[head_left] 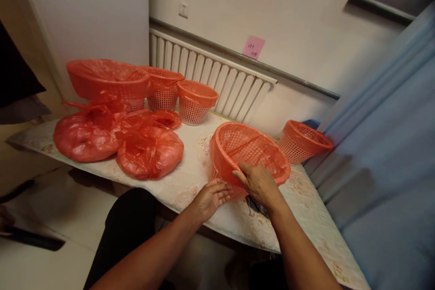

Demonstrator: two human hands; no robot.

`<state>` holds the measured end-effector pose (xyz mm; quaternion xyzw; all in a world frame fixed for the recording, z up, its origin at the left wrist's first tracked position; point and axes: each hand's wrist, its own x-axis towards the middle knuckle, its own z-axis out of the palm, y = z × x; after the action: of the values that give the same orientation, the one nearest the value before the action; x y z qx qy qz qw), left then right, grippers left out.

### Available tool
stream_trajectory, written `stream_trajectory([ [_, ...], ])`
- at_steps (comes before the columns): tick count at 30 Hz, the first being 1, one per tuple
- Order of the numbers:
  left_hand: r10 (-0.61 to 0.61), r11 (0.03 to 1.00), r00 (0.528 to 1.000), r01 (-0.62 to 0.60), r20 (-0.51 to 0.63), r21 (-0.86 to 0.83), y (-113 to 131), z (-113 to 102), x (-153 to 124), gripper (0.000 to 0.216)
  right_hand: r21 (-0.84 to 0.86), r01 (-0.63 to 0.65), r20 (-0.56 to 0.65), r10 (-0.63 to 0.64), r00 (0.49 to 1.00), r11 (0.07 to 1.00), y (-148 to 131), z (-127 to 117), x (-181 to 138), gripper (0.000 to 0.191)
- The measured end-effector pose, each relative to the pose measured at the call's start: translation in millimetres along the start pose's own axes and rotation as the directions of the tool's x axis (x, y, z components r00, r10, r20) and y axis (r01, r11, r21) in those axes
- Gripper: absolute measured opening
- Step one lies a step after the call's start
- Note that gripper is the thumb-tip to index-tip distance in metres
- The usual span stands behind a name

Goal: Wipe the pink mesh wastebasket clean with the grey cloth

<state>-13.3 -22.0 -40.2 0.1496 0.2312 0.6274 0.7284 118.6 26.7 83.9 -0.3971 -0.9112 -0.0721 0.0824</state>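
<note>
A plastic mesh basket [217, 172] lined with a red plastic bag [249, 154] stands on the table in front of me, the bag folded over its rim. My right hand [260, 183] grips the near rim, with the folded bag under its fingers. Low on the basket's near side, my left hand [209, 199] is palm up with fingers curled in, closed at the edge of the bag. Something dark [258, 206] lies partly hidden beneath my right hand.
Two filled, knotted red bags [149, 152] sit at the table's left. Behind them stand several lined baskets [195, 108]; another lined basket [302, 142] is at the right by a blue curtain [380, 145]. A radiator [210, 72] lines the wall behind the patterned tablecloth [190, 167].
</note>
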Motion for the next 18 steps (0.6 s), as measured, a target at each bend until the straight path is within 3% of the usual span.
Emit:
stream_trajectory([
  [8,0.016,1.0,0.999,-0.016,0.046,-0.002,-1,13,9,0.017,0.008,-0.007,-0.004,0.008,1.0,1.0,-1,-1,-1,0.035],
  [14,-0.048,0.997,0.999,0.046,0.025,0.062,-12,5,1,0.013,0.012,-0.025,-0.025,0.025,0.999,1.0,-1,1,0,0.031],
  [18,-0.084,0.994,0.996,0.082,0.031,0.07,-13,3,-9,0.021,0.263,0.057,-0.099,-0.031,0.995,0.963,5,-2,-5,0.026],
])
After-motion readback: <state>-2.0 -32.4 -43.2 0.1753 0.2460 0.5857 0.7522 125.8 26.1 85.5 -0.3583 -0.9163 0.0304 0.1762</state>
